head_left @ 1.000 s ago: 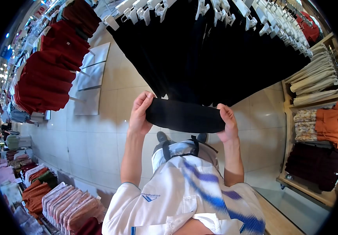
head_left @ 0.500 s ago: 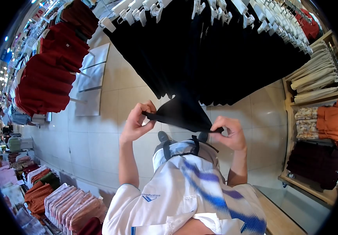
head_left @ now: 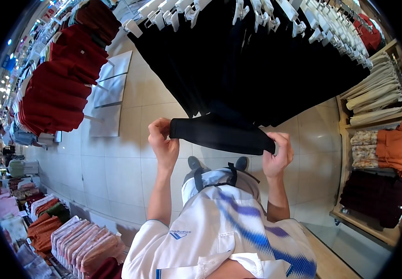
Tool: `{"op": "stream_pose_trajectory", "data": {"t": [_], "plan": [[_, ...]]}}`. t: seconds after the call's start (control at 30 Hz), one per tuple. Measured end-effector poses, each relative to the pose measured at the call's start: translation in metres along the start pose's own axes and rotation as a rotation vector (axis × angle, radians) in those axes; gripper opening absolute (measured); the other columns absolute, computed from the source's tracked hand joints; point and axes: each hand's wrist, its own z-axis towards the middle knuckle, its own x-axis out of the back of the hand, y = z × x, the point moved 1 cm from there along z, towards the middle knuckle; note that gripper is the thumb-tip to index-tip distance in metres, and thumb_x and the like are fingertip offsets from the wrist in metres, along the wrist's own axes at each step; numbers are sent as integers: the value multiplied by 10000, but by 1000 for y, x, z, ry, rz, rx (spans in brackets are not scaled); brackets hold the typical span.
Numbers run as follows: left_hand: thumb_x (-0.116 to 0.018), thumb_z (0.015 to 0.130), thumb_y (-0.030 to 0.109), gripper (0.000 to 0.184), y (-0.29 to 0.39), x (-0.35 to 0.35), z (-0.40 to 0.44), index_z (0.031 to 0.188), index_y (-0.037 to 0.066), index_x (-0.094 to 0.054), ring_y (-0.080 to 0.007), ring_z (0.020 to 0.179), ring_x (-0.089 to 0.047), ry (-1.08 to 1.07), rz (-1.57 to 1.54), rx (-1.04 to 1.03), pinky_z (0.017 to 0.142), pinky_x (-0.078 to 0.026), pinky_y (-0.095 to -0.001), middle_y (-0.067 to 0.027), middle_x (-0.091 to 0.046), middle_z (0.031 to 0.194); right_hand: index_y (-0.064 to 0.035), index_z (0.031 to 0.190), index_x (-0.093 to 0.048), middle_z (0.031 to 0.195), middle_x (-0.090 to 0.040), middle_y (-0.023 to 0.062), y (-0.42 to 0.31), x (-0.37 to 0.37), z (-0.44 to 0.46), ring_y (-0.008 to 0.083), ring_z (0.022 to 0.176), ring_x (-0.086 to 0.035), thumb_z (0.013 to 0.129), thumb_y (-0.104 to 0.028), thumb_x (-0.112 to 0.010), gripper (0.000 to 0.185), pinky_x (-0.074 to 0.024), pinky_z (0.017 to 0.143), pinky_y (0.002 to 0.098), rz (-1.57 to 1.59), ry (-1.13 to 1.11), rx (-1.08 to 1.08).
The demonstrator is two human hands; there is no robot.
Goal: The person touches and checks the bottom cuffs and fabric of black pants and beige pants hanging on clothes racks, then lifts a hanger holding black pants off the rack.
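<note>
The lower end of a black garment (head_left: 219, 135) is stretched sideways between my two hands, its hem facing me. Whether it is trousers or a skirt, I cannot tell. My left hand (head_left: 162, 142) pinches the left corner of the hem. At the right corner, my right hand (head_left: 279, 153) grips the cloth between thumb and fingers. Upward, the cloth runs into a dense row of black garments (head_left: 266, 69) hanging from white clip hangers (head_left: 191, 16). Their tops are clamped in the clips, and the single pieces are hard to tell apart.
Dark red tops (head_left: 56, 100) hang on a rack at left. Folded pink clothes (head_left: 87, 244) lie in rows at lower left. On the right, a wooden shelf unit (head_left: 343, 135) holds cream trousers (head_left: 378, 86) and an orange garment (head_left: 394, 149). Pale tiles (head_left: 117, 172) cover the floor.
The hem has been pulled wider and flatter and now shows as a broad band. My right hand has moved slightly outward, and my left hand has turned more upright.
</note>
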Motion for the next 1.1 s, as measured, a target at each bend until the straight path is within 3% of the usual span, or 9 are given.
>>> {"op": "stream_pose_trajectory", "data": {"t": [0.4,0.53,0.63,0.7,0.77,0.83,0.87,0.93,1.1], "plan": [[-441,804,-157,291,-3,1,-6,1058,-15,-458,-112,699,-573,-80,-344,405,578,-469,-209,-77,-591,850,-5,937,-624,802,-615,121,8,-2,-4,248,721,-621,668,137,-587,306,-495,645,296,-23,-144,-267],[-447,823,-95,331,-12,10,-19,1127,24,-503,-65,860,-545,-303,-500,646,649,-389,-148,-47,-588,950,-1,957,-615,802,-629,50,34,-4,-28,122,727,-614,836,1,-588,123,-476,629,234,843,-371,-841],[-403,698,-88,441,1,4,-34,1097,24,-556,-134,941,-573,-544,-491,608,803,-451,-267,-74,-602,1017,-5,1060,-578,919,-631,63,50,-26,-58,111,841,-605,884,-110,-591,205,-467,746,203,1105,-417,-1012],[-481,679,-14,433,20,-11,-43,1105,5,-556,-255,1022,-573,-708,-476,287,876,-440,-328,-145,-590,1071,-4,1152,-530,1064,-592,85,53,-36,-71,148,1006,-556,881,-248,-611,374,-424,900,257,1120,-365,-1158],[-547,668,60,459,49,-36,-44,1120,-22,-531,-367,1052,-533,-866,-525,-57,935,-410,-363,-199,-561,1088,-76,1336,-412,1236,-506,116,58,-49,-58,221,1195,-451,900,-582,-435,669,-325,1035,340,1473,-456,-1163],[-512,871,276,386,70,-65,-56,1071,-54,-516,-405,1022,-508,-980,-667,-134,938,-385,-431,-236,-531,1061,-99,1384,-353,1278,-482,130,85,-62,-82,242,1191,-465,897,-633,-394,724,-347,1034,340,1429,-345,-1448],[-528,850,231,357,79,-80,-59,1059,-57,-509,-411,1021,-492,-1059,-735,-206,925,-382,-440,-237,-519,1063,-84,1359,-402,1298,-487,127,81,-66,-86,229,1175,-484,890,-660,-368,744,-373,1023,340,1376,-315,-1514],[-559,770,83,326,85,-104,-68,1055,-62,-493,-420,992,-461,-1202,-754,-355,898,-371,-460,-234,-505,1050,-77,1327,-457,1279,-520,120,75,-69,-83,216,1146,-513,894,-597,-456,676,-394,1008,334,1546,-260,-1658],[-597,740,29,439,78,-96,-62,1147,-47,-449,-377,1011,-483,-1291,-851,-362,894,-396,-425,-214,-515,1097,-56,1288,-497,1211,-574,112,49,-30,-21,193,1111,-549,880,-237,-611,460,-419,985,311,1012,-474,-1320]]}}
